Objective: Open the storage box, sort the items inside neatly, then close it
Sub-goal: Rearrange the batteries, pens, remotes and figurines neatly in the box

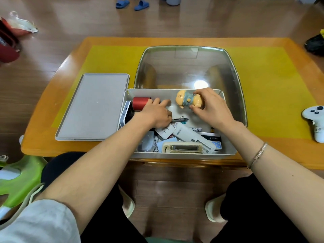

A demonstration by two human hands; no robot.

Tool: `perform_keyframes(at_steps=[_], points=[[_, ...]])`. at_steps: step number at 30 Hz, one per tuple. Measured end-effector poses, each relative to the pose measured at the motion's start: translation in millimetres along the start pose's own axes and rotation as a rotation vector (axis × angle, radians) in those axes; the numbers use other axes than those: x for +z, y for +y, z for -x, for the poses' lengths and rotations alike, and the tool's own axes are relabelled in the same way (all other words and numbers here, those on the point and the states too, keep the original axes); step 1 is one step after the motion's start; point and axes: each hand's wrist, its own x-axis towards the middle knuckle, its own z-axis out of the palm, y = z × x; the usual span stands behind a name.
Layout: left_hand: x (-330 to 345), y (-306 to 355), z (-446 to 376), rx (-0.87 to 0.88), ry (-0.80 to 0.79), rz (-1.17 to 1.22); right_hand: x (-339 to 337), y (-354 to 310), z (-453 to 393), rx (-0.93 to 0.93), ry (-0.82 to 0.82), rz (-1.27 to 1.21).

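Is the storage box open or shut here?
Open: the storage box has no cover, its grey lid lies flat on the table beside it.

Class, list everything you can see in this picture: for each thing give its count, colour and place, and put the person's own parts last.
storage box: 1, white, table's near edge
lid: 1, grey, left of box
clear tub: 1, transparent, behind box
figurine: 1, yellow and blue, in box
red cylinder: 1, box's far-left
remote controls: 2, cream and white, box's near end
pen: 1, grey, mid-box
game controller: 1, white, table's right
slippers: 2, blue, floor
left hand: touches cylinder
right hand: holds figurine
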Motion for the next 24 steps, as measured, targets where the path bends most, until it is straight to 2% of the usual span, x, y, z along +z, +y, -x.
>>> perform_keyframes(at_steps=[2,5,8,13,19,20,23,24], points=[[-3,4,-1,-0.020,0.065,0.024,0,-3,-1,0.003,-0.014,0.009],[-8,5,-3,0.007,0.243,0.082,-1,-4,0,0.008,0.016,0.005],[-7,-1,-2,0.032,0.311,0.227,-4,-1,1,0.024,0.057,0.018],[-1,-24,20,0.036,0.229,0.537,-10,5,-1,0.035,0.091,0.015],[-19,-30,46,0.007,-0.118,0.648,-10,4,-5,0.015,0.108,0.000],[-21,-27,42,-0.002,-0.114,0.648,-10,4,-6,0.018,0.108,0.000],[-19,-13,19,-0.023,0.078,0.496,-10,4,-5,0.019,0.106,0.004],[-18,-7,13,-0.017,0.092,0.448,-10,4,-5,0.018,0.109,0.004]])
